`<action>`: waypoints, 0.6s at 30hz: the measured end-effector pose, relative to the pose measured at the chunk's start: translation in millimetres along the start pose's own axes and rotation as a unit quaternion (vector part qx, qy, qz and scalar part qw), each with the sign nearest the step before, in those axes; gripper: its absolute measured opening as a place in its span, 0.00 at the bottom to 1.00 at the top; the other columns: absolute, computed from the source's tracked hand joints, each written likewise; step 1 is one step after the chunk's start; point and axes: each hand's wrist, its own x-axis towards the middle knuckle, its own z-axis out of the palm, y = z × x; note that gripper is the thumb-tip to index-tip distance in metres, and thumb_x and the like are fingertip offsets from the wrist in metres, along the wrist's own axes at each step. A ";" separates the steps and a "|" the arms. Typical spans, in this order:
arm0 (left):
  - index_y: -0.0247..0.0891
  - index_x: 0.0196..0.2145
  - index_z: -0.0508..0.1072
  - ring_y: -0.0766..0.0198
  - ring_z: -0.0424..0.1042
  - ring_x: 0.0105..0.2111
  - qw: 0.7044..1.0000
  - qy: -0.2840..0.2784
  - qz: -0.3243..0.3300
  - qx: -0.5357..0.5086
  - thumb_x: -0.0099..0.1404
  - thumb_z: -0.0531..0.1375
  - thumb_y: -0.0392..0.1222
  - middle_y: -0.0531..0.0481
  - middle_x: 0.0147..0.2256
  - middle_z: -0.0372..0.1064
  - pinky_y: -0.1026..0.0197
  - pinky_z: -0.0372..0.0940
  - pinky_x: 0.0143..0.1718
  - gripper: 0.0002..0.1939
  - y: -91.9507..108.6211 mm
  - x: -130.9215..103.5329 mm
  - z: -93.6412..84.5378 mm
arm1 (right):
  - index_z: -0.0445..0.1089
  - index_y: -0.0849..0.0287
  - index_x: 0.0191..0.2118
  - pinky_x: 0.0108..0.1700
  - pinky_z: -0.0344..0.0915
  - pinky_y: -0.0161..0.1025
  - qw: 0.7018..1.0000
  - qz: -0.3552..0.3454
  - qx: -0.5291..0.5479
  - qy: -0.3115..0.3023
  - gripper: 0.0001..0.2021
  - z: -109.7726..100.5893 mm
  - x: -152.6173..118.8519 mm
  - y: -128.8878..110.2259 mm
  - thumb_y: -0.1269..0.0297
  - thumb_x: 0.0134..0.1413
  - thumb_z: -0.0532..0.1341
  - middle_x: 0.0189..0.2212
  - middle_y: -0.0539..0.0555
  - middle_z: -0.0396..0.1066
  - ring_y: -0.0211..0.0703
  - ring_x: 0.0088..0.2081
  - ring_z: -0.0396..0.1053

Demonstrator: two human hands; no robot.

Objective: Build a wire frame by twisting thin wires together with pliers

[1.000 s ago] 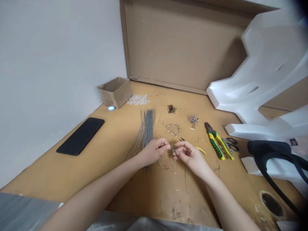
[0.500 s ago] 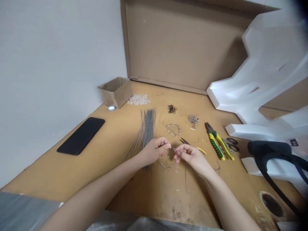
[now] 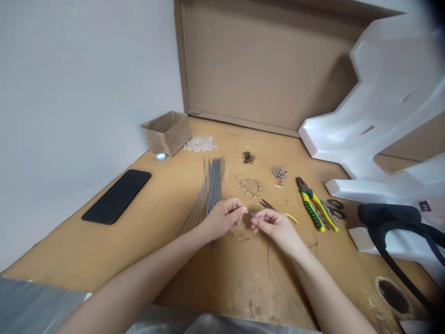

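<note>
My left hand (image 3: 229, 217) is closed in a pinch on a thin wire (image 3: 249, 213). Close on its right, my right hand (image 3: 270, 223) pinches the same wire, and a short gap lies between the fingertips. Below the hands hangs or lies a curved thin wire (image 3: 245, 239); I cannot tell whether it joins the held piece. A bundle of straight grey wires (image 3: 214, 181) lies beside and partly under my left hand. Behind my right hand, the yellow-handled pliers (image 3: 267, 204) are partly hidden.
A small cardboard box (image 3: 170, 134) stands back left by clear beads (image 3: 200, 144). A dark phone (image 3: 117, 196) lies left. Black rings (image 3: 248, 157), a wire ring (image 3: 250, 187) and a wire coil (image 3: 280, 172) lie ahead. Green-yellow pliers (image 3: 313, 206) and scissors (image 3: 335, 208) lie right, near white foam (image 3: 351, 190).
My right hand's fingers have shifted slightly and closed more tightly around the wire. The left hand keeps its pinch in nearly the same place.
</note>
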 end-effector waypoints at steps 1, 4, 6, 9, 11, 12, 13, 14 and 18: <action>0.35 0.27 0.63 0.74 0.58 0.15 1.000 -0.009 -0.010 -0.019 0.59 0.53 0.47 0.57 0.19 0.61 0.69 0.55 0.19 0.11 -0.3 0.5 -0.5 | 0.66 0.61 0.26 0.30 0.63 0.35 1.000 -0.004 0.002 0.013 0.12 0.3 -0.1 0.1 0.58 0.38 0.65 0.21 0.49 0.68 0.34 0.23 0.65; 0.33 0.27 0.65 0.72 0.65 0.19 0.998 -0.038 -0.020 -0.051 0.58 0.55 0.47 0.53 0.23 0.67 0.67 0.59 0.24 0.12 1.2 1.7 -2.9 | 0.67 0.61 0.27 0.30 0.63 0.35 1.000 -0.007 0.005 0.026 0.12 -0.2 -1.1 -0.3 0.57 0.40 0.64 0.21 0.50 0.69 0.35 0.23 0.65; 0.33 0.27 0.66 0.71 0.66 0.22 0.997 -0.043 -0.024 -0.058 0.57 0.56 0.46 0.50 0.27 0.68 0.66 0.60 0.27 0.12 3.1 2.3 -4.5 | 0.67 0.61 0.28 0.28 0.63 0.35 1.000 -0.004 0.001 0.022 0.12 -1.0 -1.9 -1.1 0.57 0.41 0.64 0.21 0.50 0.69 0.35 0.22 0.65; 0.33 0.29 0.66 0.71 0.67 0.23 0.995 -0.048 -0.043 -0.080 0.56 0.57 0.46 0.50 0.31 0.69 0.65 0.61 0.29 0.12 4.0 3.3 -6.5 | 0.67 0.61 0.28 0.26 0.63 0.35 1.000 0.005 -0.008 0.017 0.13 -1.4 -2.7 -3.4 0.56 0.41 0.64 0.18 0.49 0.68 0.35 0.20 0.65; 0.34 0.31 0.66 0.70 0.68 0.24 0.993 -0.060 -0.061 -0.077 0.56 0.57 0.47 0.51 0.29 0.69 0.65 0.61 0.30 0.12 2.6 4.1 -8.2 | 0.66 0.61 0.28 0.26 0.63 0.35 1.000 0.010 -0.011 0.015 0.13 -1.1 -3.1 -5.4 0.55 0.40 0.64 0.17 0.48 0.67 0.34 0.19 0.65; 0.34 0.32 0.66 0.69 0.68 0.25 0.994 -0.062 -0.069 -0.064 0.56 0.57 0.47 0.51 0.29 0.68 0.64 0.61 0.31 0.12 1.6 4.4 -9.2 | 0.66 0.61 0.27 0.26 0.63 0.35 1.000 0.013 -0.013 0.015 0.13 -0.8 -3.3 -6.3 0.55 0.40 0.64 0.17 0.47 0.67 0.34 0.19 0.64; 0.35 0.33 0.66 0.68 0.68 0.27 0.995 -0.059 -0.073 -0.041 0.56 0.57 0.47 0.51 0.28 0.68 0.64 0.61 0.32 0.12 0.7 4.4 -10.2 | 0.66 0.61 0.27 0.26 0.63 0.34 1.000 0.016 -0.016 0.014 0.13 -0.4 -3.5 -7.1 0.56 0.40 0.63 0.17 0.47 0.67 0.33 0.18 0.64; 0.35 0.34 0.67 0.67 0.68 0.28 0.996 -0.047 -0.074 -0.010 0.55 0.58 0.47 0.51 0.29 0.68 0.63 0.62 0.33 0.13 0.1 4.0 -11.2 | 0.66 0.61 0.27 0.25 0.63 0.34 1.000 0.020 -0.018 0.014 0.13 0.2 -3.6 -7.6 0.56 0.41 0.63 0.16 0.47 0.67 0.33 0.18 0.64; 0.37 0.45 0.64 0.62 0.66 0.39 0.993 0.038 -0.001 0.115 0.52 0.61 0.46 0.45 0.41 0.64 0.59 0.62 0.39 0.23 3.4 -2.0 -10.9 | 0.66 0.61 0.26 0.22 0.61 0.32 0.999 0.031 -0.033 0.003 0.12 3.5 -3.6 -7.6 0.57 0.41 0.62 0.15 0.46 0.65 0.31 0.16 0.62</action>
